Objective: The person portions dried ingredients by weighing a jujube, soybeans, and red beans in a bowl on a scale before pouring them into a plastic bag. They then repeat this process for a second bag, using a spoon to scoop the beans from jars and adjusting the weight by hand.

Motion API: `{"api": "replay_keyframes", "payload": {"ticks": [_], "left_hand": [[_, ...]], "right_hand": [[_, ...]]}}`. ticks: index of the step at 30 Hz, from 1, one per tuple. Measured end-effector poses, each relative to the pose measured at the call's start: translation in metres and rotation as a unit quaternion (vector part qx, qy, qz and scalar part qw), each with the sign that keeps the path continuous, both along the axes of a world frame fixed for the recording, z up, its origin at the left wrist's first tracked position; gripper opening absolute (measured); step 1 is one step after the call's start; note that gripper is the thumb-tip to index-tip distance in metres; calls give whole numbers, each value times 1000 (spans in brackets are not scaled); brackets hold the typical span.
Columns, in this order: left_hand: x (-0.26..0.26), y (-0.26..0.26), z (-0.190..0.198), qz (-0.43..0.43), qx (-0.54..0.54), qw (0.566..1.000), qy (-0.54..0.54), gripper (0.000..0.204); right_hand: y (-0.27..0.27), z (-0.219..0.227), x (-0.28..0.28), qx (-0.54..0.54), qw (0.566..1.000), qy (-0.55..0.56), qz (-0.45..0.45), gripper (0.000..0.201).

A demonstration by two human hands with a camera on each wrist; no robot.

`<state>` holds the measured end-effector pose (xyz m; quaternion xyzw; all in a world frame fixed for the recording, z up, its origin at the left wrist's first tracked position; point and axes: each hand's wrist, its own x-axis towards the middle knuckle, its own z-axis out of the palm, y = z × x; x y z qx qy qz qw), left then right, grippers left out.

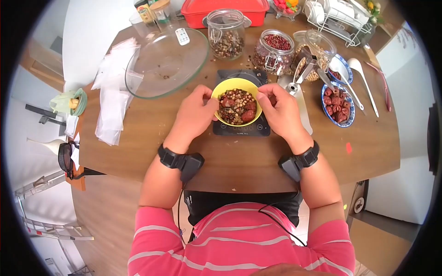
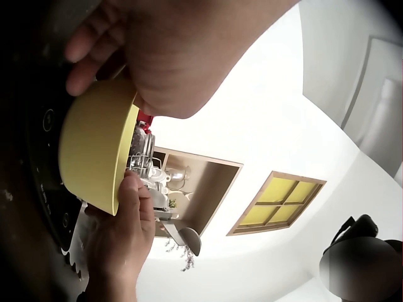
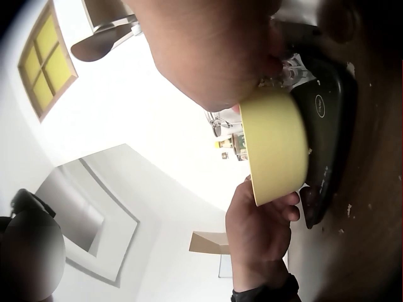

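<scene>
A yellow bowl [image 1: 236, 121] holds mixed beans or grains and several dark red dates [image 1: 247, 115], over a black scale [image 1: 241, 131]. My left hand [image 1: 197, 110] grips the bowl's left rim with thumb and fingers, and my right hand [image 1: 280, 110] grips the right rim. In the left wrist view the bowl [image 2: 94, 145] sits between my left hand [image 2: 176, 56] and right hand [image 2: 126, 239]. The right wrist view shows the bowl [image 3: 274, 148] close over the scale [image 3: 327, 113]; whether they touch, I cannot tell.
A glass lid or dish [image 1: 168, 64] stands left, beside plastic bags [image 1: 112, 106]. Behind are glass jars [image 1: 225, 39] [image 1: 273, 53] and a red tray [image 1: 225, 10]. To the right are a blue-patterned bowl [image 1: 351, 112] of dates, a white spoon [image 1: 367, 85] and a dish rack [image 1: 343, 23].
</scene>
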<state>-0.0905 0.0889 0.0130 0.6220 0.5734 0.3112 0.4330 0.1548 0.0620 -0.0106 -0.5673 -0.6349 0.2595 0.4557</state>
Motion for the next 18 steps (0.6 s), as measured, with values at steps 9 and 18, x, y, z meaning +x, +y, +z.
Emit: {"api": "replay_keyframes", "payload": {"ticks": [9, 18], "left_hand": [[9, -11, 2, -54, -35, 996, -63, 21], [30, -43, -4, -225, 203, 951, 65, 32]], "right_hand": [[-12, 27, 9, 7, 996, -91, -1, 21], [-62, 50, 60, -101, 986, -129, -27, 23]]}}
